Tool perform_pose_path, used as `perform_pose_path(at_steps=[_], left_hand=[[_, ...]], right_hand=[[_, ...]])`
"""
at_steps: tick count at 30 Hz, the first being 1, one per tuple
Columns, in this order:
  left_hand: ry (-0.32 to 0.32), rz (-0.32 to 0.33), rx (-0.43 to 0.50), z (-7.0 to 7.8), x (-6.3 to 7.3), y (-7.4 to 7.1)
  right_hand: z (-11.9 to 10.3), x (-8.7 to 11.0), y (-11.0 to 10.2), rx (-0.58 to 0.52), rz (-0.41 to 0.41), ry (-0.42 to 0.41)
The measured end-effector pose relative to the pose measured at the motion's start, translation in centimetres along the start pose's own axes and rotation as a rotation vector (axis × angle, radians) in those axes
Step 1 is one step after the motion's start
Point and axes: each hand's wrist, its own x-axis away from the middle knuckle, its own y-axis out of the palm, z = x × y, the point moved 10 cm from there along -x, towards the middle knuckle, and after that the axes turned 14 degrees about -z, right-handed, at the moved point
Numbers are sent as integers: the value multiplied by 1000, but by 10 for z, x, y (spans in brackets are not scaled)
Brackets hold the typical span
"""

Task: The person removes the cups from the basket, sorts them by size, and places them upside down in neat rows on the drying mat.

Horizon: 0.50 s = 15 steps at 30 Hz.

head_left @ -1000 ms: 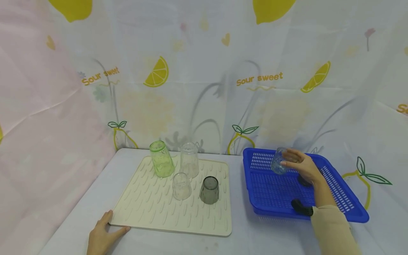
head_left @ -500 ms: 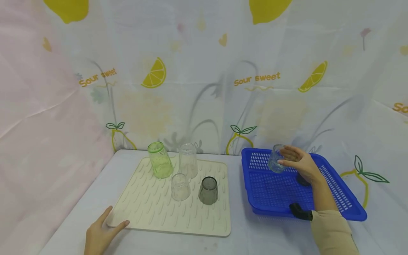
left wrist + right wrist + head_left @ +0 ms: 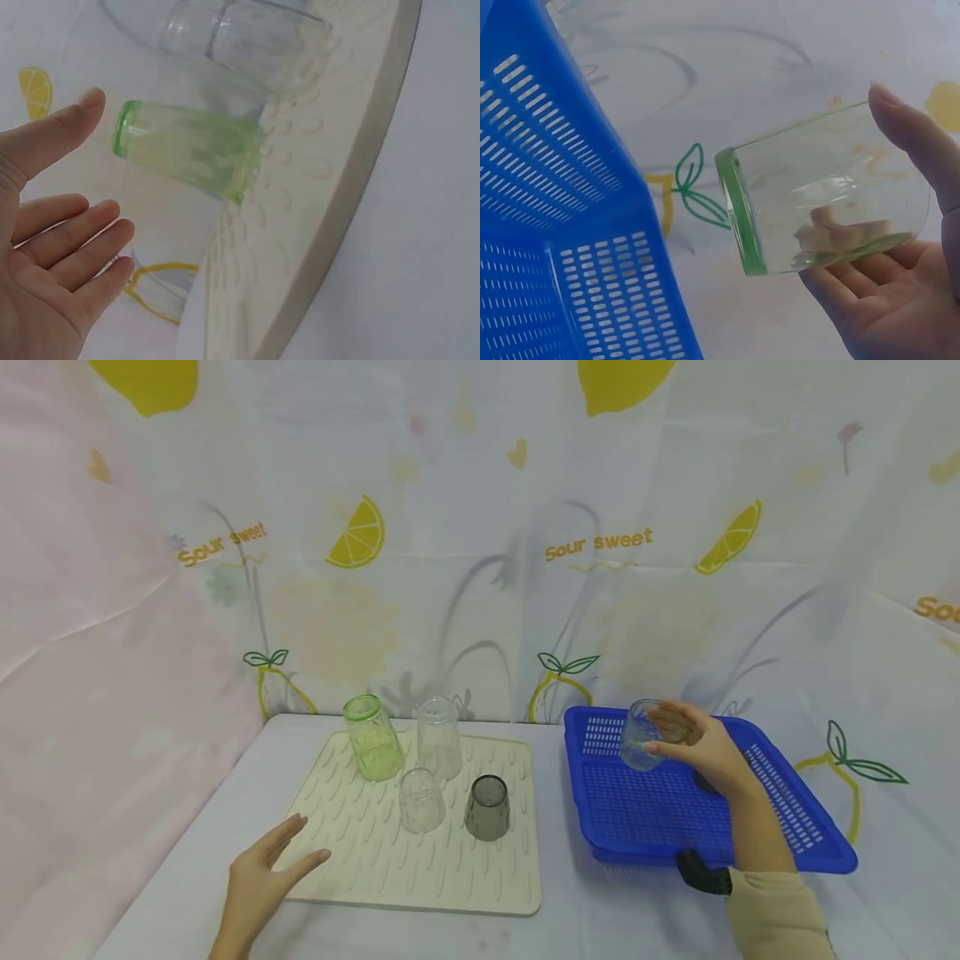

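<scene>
My right hand holds a clear drinking glass between thumb and fingers, above the back of the blue basket. In the right wrist view, the glass shows a thick green-tinted base. My left hand hovers over the front left corner of the cream drying mat, fingers extended and thumb apart, holding nothing. Upside down on the mat stand a tall green glass, a tall clear glass, a short clear glass and a short grey glass.
A dark object lies in the basket, partly hidden by my right wrist. White table separates mat and basket. A lemon-printed cloth hangs directly behind. A black wrist device sits by my right sleeve.
My left hand has lifted from the mat's front left corner and moved inward over it. My right hand, holding the glass, has shifted slightly left and up in the basket area.
</scene>
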Motion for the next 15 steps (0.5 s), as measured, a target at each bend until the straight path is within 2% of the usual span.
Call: perform_pose_path(at_steps=[3, 6, 15], left_hand=[[84, 19, 44, 14, -4, 3], [137, 13, 88, 29, -9, 8], [268, -100, 184, 73, -28, 38]], right_hand=[[-4, 1, 4, -17, 2, -16], [-10, 2, 10, -33, 1, -27], [-19, 2, 31, -22, 11, -62]])
